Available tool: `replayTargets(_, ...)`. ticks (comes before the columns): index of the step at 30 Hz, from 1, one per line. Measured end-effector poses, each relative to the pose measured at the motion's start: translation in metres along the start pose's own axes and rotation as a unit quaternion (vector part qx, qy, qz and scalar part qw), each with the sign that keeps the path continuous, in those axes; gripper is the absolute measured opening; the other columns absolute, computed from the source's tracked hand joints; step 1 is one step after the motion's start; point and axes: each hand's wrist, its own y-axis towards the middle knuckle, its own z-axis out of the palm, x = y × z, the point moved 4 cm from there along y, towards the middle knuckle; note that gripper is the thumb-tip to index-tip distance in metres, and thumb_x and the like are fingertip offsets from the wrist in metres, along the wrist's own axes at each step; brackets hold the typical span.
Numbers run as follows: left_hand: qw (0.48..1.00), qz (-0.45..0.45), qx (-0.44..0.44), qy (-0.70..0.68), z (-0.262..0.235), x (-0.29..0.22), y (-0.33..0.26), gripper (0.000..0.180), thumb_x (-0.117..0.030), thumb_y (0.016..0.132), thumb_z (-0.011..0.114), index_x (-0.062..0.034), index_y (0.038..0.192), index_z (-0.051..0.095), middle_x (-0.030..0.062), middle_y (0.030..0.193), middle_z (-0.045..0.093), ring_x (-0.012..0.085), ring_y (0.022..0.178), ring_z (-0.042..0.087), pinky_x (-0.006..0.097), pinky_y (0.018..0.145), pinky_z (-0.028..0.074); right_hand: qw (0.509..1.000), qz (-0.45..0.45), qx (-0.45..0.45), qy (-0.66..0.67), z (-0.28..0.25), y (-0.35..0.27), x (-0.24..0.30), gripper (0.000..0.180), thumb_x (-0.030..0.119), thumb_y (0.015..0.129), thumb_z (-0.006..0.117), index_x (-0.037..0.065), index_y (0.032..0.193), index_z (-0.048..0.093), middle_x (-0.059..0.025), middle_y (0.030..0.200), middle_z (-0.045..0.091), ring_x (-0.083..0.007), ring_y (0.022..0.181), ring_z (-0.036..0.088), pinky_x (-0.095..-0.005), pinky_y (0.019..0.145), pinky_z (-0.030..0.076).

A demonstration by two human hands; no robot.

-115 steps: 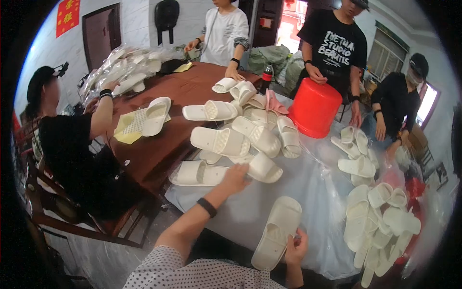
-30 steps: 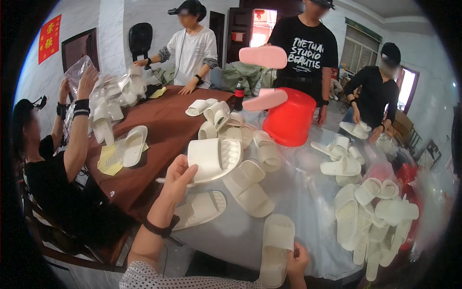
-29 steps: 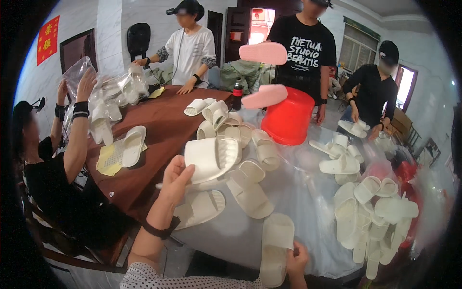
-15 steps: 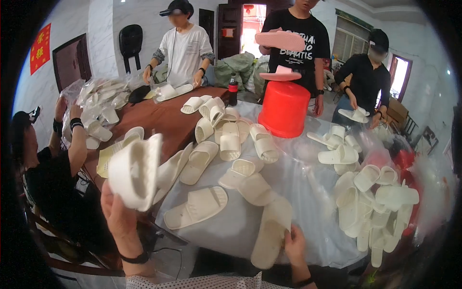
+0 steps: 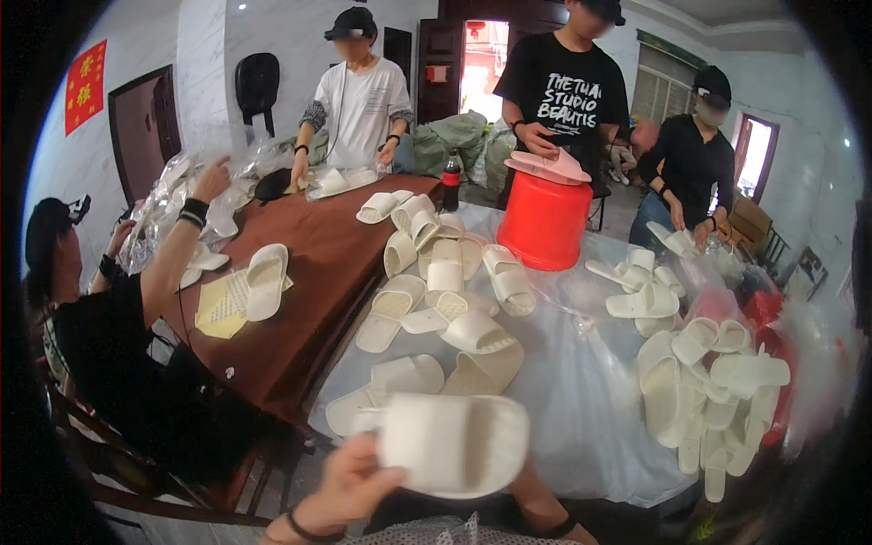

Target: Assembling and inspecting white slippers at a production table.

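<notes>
Close in front of me, my left hand (image 5: 356,486) grips a white slipper (image 5: 422,445), thumb along its near edge. The slipper lies sideways, its strap at the left and its bumpy insole showing at the right. Part of another pale piece peeks out behind its left end; I cannot make out whether it is a second slipper in the same grip. My right hand (image 5: 531,498) is at the slipper's right end, mostly behind it, its fingers hidden. Just beyond, a white slipper (image 5: 407,374) lies on the grey-covered table, beside a cluster of similar slippers (image 5: 445,263).
An upturned red bucket (image 5: 543,222) carries a pink slipper (image 5: 549,167), touched by a person across the table. More white slippers are heaped at the right (image 5: 718,400). On the brown table (image 5: 309,254) at left lie a slipper (image 5: 267,282) and yellow sheet (image 5: 222,304). Other people work around.
My left hand has brought its slipper from the left to the middle, near me. My right hand, earlier pinching a slipper at the table edge, has moved in behind it. The pink slippers have come together.
</notes>
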Motion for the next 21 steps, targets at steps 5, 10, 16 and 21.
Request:
replayTargets(5, 0.985, -0.022, 0.166, 0.033, 0.084, 0.105, 0.020, 0.022, -0.014, 0.088, 0.060, -0.0017, 0.105, 0.052, 0.0112, 0.107, 0.053, 0.0211, 0.102, 0.050, 0.034, 0.087, 0.041, 0.969, -0.046, -0.210, 0.122, -0.043, -0.043, 0.033, 0.064, 0.043, 0.090, 0.050, 0.003, 0.137, 0.031, -0.0123, 0.132, 0.045, -0.0241, 0.123, 0.044, -0.0400, 0.101, 0.039)
replayTargets(10, 0.971, 0.100, 0.209, 0.050, 0.109, 0.138, 0.052, 0.020, -0.013, 0.086, 0.062, -0.0026, 0.101, 0.053, 0.0073, 0.085, 0.050, 0.0196, 0.079, 0.050, 0.032, 0.068, 0.041, 0.952, 0.001, -0.306, 0.032, -0.106, -0.079, -0.005, 0.046, 0.032, 0.097, 0.041, 0.004, 0.133, 0.038, -0.0077, 0.122, 0.052, -0.0187, 0.107, 0.052, -0.0335, 0.086, 0.044)
replayTargets(16, 0.996, 0.041, -0.024, -0.076, 0.025, 0.040, 0.109, 0.016, -0.007, 0.087, 0.060, -0.0068, 0.101, 0.053, 0.0017, 0.087, 0.060, 0.0081, 0.077, 0.054, 0.024, 0.068, 0.045, 0.950, 0.084, -0.290, -0.078, -0.100, -0.071, -0.010, 0.032, 0.022, 0.095, 0.051, 0.002, 0.120, 0.051, -0.0070, 0.102, 0.061, -0.0146, 0.081, 0.059, -0.0242, 0.069, 0.046)
replayTargets(21, 0.989, 0.114, -0.086, -0.035, -0.029, -0.029, 0.112, 0.011, -0.005, 0.087, 0.057, -0.0096, 0.094, 0.049, -0.0036, 0.080, 0.057, -0.0005, 0.057, 0.044, 0.014, 0.044, 0.029, 0.928, 0.198, -0.143, -0.282, -0.063, 0.008, 0.026, 0.061, 0.023, 0.085, 0.063, -0.002, 0.132, 0.034, -0.0183, 0.121, 0.050, -0.0241, 0.110, 0.051, -0.0375, 0.093, 0.041)
